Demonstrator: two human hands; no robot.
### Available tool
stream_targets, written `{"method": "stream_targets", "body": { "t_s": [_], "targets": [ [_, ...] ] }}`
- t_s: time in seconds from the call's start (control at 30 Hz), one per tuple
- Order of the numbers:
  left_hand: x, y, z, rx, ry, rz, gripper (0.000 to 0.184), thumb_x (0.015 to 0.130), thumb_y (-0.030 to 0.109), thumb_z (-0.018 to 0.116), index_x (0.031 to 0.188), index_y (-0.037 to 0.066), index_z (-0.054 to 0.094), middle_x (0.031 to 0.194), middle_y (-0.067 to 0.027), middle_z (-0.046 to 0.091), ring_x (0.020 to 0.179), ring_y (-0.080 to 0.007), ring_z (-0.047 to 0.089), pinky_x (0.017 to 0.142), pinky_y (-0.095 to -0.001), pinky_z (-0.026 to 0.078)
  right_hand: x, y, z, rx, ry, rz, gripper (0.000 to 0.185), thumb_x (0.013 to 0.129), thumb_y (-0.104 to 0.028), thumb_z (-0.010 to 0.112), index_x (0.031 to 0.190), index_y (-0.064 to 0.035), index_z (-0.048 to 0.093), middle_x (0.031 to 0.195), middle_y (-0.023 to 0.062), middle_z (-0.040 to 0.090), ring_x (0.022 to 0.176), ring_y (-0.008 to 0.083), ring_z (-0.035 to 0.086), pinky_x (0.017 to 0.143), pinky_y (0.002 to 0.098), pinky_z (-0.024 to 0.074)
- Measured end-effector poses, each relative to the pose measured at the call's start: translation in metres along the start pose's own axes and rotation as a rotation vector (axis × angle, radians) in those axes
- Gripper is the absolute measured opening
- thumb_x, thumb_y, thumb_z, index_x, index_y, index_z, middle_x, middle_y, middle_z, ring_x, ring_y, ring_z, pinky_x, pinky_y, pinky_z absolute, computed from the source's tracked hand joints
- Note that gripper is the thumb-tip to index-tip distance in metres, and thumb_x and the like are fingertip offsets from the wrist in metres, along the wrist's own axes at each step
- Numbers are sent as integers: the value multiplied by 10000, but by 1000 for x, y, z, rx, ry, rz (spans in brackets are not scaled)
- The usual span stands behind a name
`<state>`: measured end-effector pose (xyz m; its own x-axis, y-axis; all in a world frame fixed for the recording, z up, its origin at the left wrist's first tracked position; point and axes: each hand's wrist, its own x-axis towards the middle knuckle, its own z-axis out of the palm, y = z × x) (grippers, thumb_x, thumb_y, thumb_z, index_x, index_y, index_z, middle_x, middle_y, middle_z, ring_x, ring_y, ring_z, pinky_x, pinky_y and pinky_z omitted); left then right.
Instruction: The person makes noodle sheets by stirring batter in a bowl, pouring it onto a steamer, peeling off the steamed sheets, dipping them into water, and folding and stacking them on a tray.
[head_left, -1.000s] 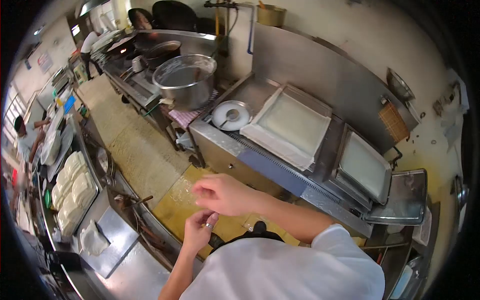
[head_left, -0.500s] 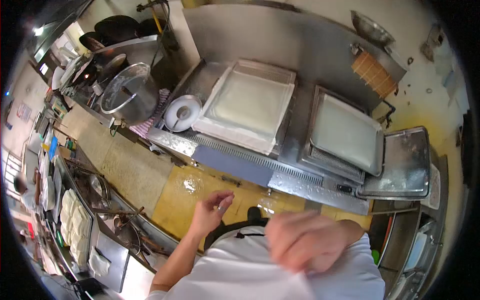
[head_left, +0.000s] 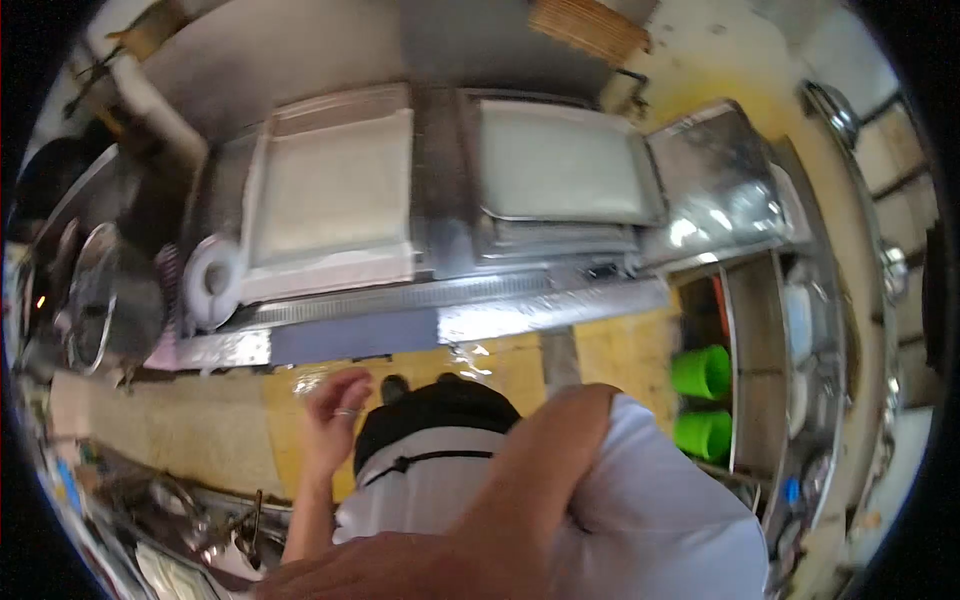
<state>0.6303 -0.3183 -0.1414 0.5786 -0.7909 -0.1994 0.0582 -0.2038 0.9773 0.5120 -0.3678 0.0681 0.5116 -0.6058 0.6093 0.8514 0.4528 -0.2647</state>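
My left hand (head_left: 338,405) hangs in front of my body over the yellow floor. Its fingers are loosely bent and apart, a ring shows on one, and I see nothing in it. Across my chest reaches my right arm, and the right hand (head_left: 370,568) is blurred at the bottom edge, with its fingers hidden. Beyond my hands, a steel counter holds a cloth-lined tray (head_left: 338,190) with a pale sheet in it. To its right lies a metal tray (head_left: 565,165) with a smooth whitish layer, resting on another tray.
A large steel pot (head_left: 110,300) and a round white lid-like piece with a hole (head_left: 212,281) stand at the left. An overlapping bare metal tray (head_left: 712,180) lies at the right. Green bins (head_left: 702,372) stand below by the shelving. The floor (head_left: 340,460) looks wet in places.
My view has turned right, so the counter and trays appear further left. My right hand has moved from in front of my chest to the lower left, its arm now crossing my body.
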Motion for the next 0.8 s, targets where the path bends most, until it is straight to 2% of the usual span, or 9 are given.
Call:
{"method": "stream_targets", "body": {
  "t_s": [0.1, 0.23, 0.3, 0.37, 0.43, 0.57, 0.73, 0.77, 0.8],
  "targets": [
    [11, -6, -29, 64, -35, -15, 210, 1005, 123, 665, 1166, -6, 708, 1017, -71, 740, 921, -121, 679, 840, -286, 543, 7, 31, 7, -91, 51, 14, 311, 1058, -270, 581, 848, -42, 551, 770, 19, 562, 586, 139, 506, 570, 324, 453],
    [20, -14, -76, 38, -48, -30, 213, 998, 112, 681, 1166, -16, 707, 1046, -72, 745, 940, -137, 690, 857, -298, 551, 38, 32, -27, -35, -406, 396, 394, 1001, -329, 636, 655, -160, 551, 772, -11, 568, 664, 136, 535, 633, 404, 481],
    [21, -14, -99, 73, -53, -60, 204, 1001, 91, 674, 1173, -16, 701, 1054, -74, 739, 945, -153, 695, 873, -299, 550, 49, 39, -23, -2, -371, 386, 369, 1007, -317, 641, 686, -151, 564, 782, -2, 575, 678, 138, 542, 651, 399, 497],
    [31, -16, -107, 97, -85, -55, 207, 998, 93, 679, 1173, -15, 703, 1050, -81, 743, 942, -155, 697, 873, -305, 553, 24, 70, -5, -53, -152, 133, 337, 1015, -310, 642, 737, -130, 575, 789, 9, 576, 666, 143, 540, 637, 373, 495],
    [37, -16, -113, 29, -108, -21, 213, 984, 101, 701, 1157, -22, 708, 1029, -91, 749, 933, -165, 700, 869, -314, 561, 9, 84, 13, -100, 16, 91, 288, 1016, -266, 644, 788, -103, 576, 793, 18, 573, 654, 146, 539, 614, 345, 484],
    [49, -5, -103, 10, -139, -36, 203, 979, 77, 703, 1155, -23, 692, 994, -71, 734, 941, -145, 689, 864, -288, 555, 22, 85, -1, -115, -274, 60, 225, 1009, -167, 642, 843, -45, 553, 774, 36, 559, 629, 160, 547, 565, 315, 452],
    [62, 4, -83, -96, -162, -13, 185, 981, 85, 707, 1133, -21, 701, 987, -54, 732, 913, -121, 679, 844, -273, 548, 36, 41, -57, -391, -722, 436, 190, 980, -225, 682, 890, -83, 591, 815, 50, 595, 754, 228, 610, 696, 353, 489],
    [68, -1, -81, -106, -163, -14, 186, 981, 87, 707, 1133, -20, 703, 990, -51, 733, 914, -119, 678, 844, -272, 547, 36, 27, -73, -427, -722, 611, 172, 893, -154, 713, 841, -38, 597, 845, 90, 605, 845, 296, 615, 783, 399, 482],
    [75, -2, -79, -119, -152, -12, 186, 982, 89, 708, 1133, -20, 704, 994, -47, 733, 915, -117, 677, 844, -272, 546, 45, 13, -87, -378, -651, 716, 141, 878, -132, 730, 881, -38, 625, 864, 87, 616, 853, 283, 619, 787, 400, 485]
  ]
}}
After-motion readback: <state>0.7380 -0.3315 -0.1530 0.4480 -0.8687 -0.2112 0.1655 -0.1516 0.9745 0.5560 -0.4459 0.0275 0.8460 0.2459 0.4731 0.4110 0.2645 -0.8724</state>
